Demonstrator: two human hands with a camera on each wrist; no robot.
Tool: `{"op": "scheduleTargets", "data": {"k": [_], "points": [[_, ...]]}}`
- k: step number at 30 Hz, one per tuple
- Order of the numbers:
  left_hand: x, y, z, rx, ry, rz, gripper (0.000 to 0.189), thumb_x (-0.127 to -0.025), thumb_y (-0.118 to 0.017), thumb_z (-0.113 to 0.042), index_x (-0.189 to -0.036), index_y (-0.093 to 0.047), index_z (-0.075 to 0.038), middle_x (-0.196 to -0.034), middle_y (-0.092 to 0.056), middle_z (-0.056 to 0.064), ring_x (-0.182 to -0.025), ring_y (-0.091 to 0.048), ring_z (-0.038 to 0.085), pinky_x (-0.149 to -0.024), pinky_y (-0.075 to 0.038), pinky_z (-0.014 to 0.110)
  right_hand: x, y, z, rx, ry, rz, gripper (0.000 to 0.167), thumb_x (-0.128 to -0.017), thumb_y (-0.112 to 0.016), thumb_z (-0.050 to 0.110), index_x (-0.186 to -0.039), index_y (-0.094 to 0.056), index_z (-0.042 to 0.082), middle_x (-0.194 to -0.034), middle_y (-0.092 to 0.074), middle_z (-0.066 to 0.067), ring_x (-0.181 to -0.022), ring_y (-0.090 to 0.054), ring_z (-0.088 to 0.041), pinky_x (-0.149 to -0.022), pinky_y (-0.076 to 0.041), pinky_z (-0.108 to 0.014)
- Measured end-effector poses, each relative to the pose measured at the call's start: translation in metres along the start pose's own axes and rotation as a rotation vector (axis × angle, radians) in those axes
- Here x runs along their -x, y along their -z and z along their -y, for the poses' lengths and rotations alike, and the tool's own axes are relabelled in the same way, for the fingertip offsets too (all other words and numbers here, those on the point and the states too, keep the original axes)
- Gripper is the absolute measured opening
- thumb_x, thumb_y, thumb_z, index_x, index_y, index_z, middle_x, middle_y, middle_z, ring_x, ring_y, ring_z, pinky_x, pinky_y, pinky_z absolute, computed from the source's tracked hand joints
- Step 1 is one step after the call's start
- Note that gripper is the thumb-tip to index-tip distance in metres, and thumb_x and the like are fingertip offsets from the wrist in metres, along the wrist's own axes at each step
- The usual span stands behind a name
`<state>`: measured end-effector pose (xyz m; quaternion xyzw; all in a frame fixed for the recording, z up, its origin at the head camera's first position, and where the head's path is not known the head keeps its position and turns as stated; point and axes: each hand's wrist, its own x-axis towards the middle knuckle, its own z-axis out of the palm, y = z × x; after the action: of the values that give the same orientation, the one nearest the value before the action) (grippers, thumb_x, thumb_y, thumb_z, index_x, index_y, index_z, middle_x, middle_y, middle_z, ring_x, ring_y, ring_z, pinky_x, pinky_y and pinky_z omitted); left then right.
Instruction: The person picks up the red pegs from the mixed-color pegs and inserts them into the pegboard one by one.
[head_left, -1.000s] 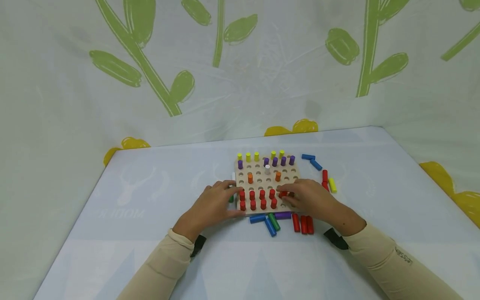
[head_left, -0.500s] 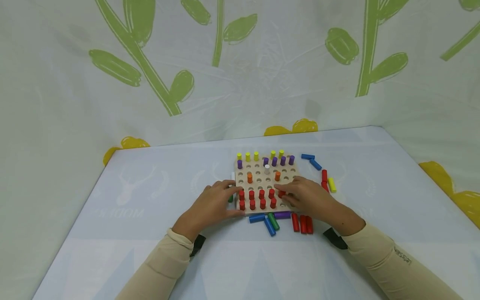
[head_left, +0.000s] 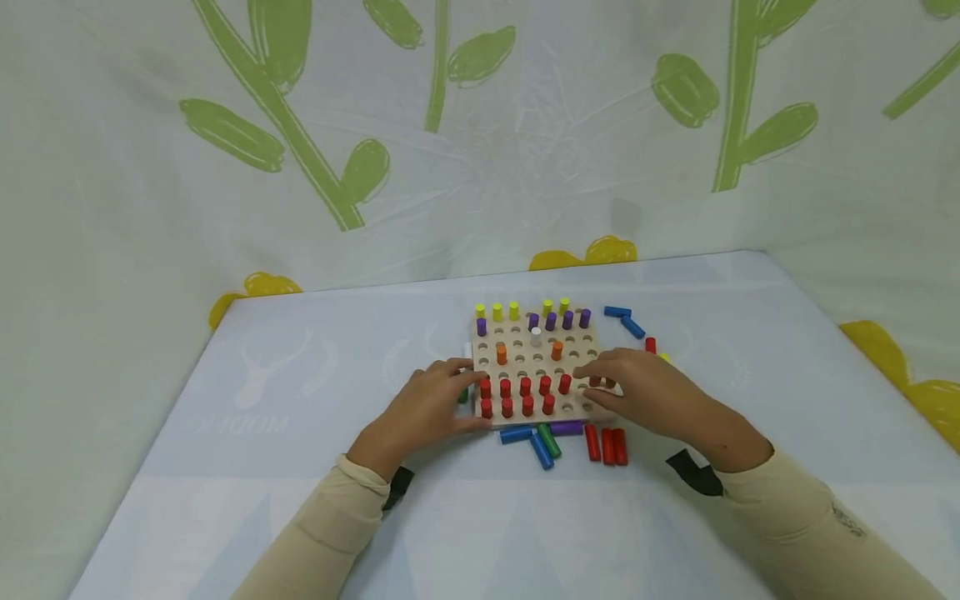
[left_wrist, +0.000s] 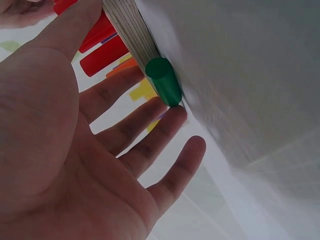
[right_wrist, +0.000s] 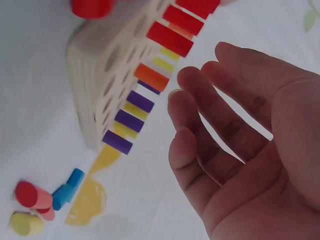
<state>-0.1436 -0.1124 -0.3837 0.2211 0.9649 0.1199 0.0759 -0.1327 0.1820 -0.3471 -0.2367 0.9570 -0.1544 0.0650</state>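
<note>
A wooden pegboard point(head_left: 528, 362) with rows of round holes carries upright red pegs point(head_left: 525, 387), orange, purple and yellow pegs and one white peg point(head_left: 536, 337). My left hand point(head_left: 427, 408) rests at the board's left side, thumb near the front corner, fingers fairly straight along the edge. In the left wrist view a green peg point(left_wrist: 167, 85) lies against that edge, beside the fingertips. Over the board's right part is my right hand point(head_left: 645, 392), hiding some holes. Its fingers point(right_wrist: 187, 145) are loosely bent, with nothing visible between them in the right wrist view. Red patches appear under it in the head view.
Loose red pegs point(head_left: 608, 447), blue pegs point(head_left: 542, 450), a green one and a purple peg point(head_left: 566, 427) lie before the board. More blue pegs point(head_left: 632, 326) are at its back right. A red and a yellow peg, partly hidden, lie right of it.
My right hand has let go of a red peg, which now stands in the second row from the front. It has drawn back to the right. My left hand has stayed put.
</note>
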Motion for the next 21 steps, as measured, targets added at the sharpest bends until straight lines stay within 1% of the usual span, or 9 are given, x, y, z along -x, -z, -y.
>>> {"op": "scheduleTargets", "data": {"k": [1, 3, 5, 7, 10, 13, 17, 21], "points": [[0.000, 0.000, 0.000, 0.001, -0.003, -0.001, 0.072, -0.079, -0.079, -0.055, -0.139, -0.059, -0.021, -0.148, -0.052, 0.006, -0.135, -0.050, 0.028, -0.108, -0.045, 0.052, 0.002, 0.001, 0.000, -0.002, 0.002, 0.014, 0.030, -0.089, -0.076, 0.025, -0.117, -0.074, 0.016, -0.101, -0.072, 0.001, -0.091, -0.065, -0.014, -0.074, -0.059, -0.027], [0.000, 0.000, -0.001, 0.002, -0.007, -0.004, 0.072, -0.079, -0.079, -0.055, -0.139, -0.059, -0.021, -0.148, -0.052, 0.007, -0.135, -0.051, 0.028, -0.107, -0.045, 0.053, 0.006, 0.002, 0.001, -0.001, 0.009, 0.037, 0.030, -0.088, -0.078, 0.026, -0.115, -0.074, 0.016, -0.101, -0.073, 0.001, -0.090, -0.065, -0.013, -0.072, -0.059, -0.025], [0.000, 0.001, -0.001, -0.001, -0.006, -0.005, 0.072, -0.079, -0.079, -0.055, -0.139, -0.060, -0.021, -0.148, -0.052, 0.007, -0.135, -0.051, 0.028, -0.107, -0.046, 0.053, 0.009, 0.000, 0.002, 0.004, 0.026, 0.059, 0.029, -0.087, -0.078, 0.028, -0.114, -0.075, 0.016, -0.101, -0.073, 0.002, -0.093, -0.066, -0.013, -0.074, -0.060, -0.026], [0.000, 0.001, -0.001, -0.006, -0.002, -0.005, 0.072, -0.079, -0.079, -0.056, -0.139, -0.060, -0.022, -0.148, -0.052, 0.006, -0.135, -0.051, 0.028, -0.107, -0.046, 0.053, 0.013, -0.004, 0.003, 0.014, 0.040, 0.065, 0.029, -0.087, -0.079, 0.029, -0.113, -0.076, 0.017, -0.103, -0.073, 0.001, -0.095, -0.068, -0.015, -0.075, -0.060, -0.027], [0.000, 0.000, 0.000, -0.009, 0.001, -0.005, 0.072, -0.079, -0.079, -0.056, -0.139, -0.059, -0.022, -0.148, -0.052, 0.006, -0.135, -0.051, 0.027, -0.107, -0.046, 0.053, 0.018, -0.009, 0.003, 0.056, 0.063, 0.067, 0.030, -0.084, -0.081, 0.029, -0.112, -0.076, 0.018, -0.105, -0.073, 0.000, -0.099, -0.068, -0.017, -0.078, -0.060, -0.030], [-0.001, -0.002, 0.001, -0.012, -0.001, -0.009, 0.072, -0.079, -0.079, -0.056, -0.139, -0.059, -0.022, -0.148, -0.052, 0.006, -0.135, -0.051, 0.027, -0.107, -0.046, 0.053, 0.022, -0.013, 0.004, 0.108, 0.067, 0.088, 0.034, -0.082, -0.083, 0.030, -0.113, -0.076, 0.018, -0.107, -0.071, -0.002, -0.101, -0.066, -0.019, -0.078, -0.061, -0.029], [-0.001, -0.003, 0.002, -0.019, -0.008, -0.013, 0.072, -0.078, -0.079, -0.056, -0.139, -0.059, -0.022, -0.148, -0.053, 0.006, -0.134, -0.051, 0.027, -0.106, -0.046, 0.053, 0.026, -0.017, 0.006, 0.156, 0.056, 0.106, 0.038, -0.080, -0.084, 0.033, -0.114, -0.077, 0.017, -0.107, -0.069, -0.004, -0.097, -0.063, -0.016, -0.074, -0.060, -0.024], [-0.001, -0.002, 0.001, -0.013, -0.008, -0.007, 0.072, -0.078, -0.079, -0.056, -0.139, -0.059, -0.022, -0.148, -0.052, 0.005, -0.135, -0.051, 0.027, -0.107, -0.046, 0.053, 0.029, -0.020, 0.006, 0.187, 0.056, 0.090, 0.040, -0.078, -0.085, 0.034, -0.113, -0.077, 0.016, -0.105, -0.068, -0.004, -0.091, -0.061, -0.013, -0.070, -0.058, -0.021]]}}
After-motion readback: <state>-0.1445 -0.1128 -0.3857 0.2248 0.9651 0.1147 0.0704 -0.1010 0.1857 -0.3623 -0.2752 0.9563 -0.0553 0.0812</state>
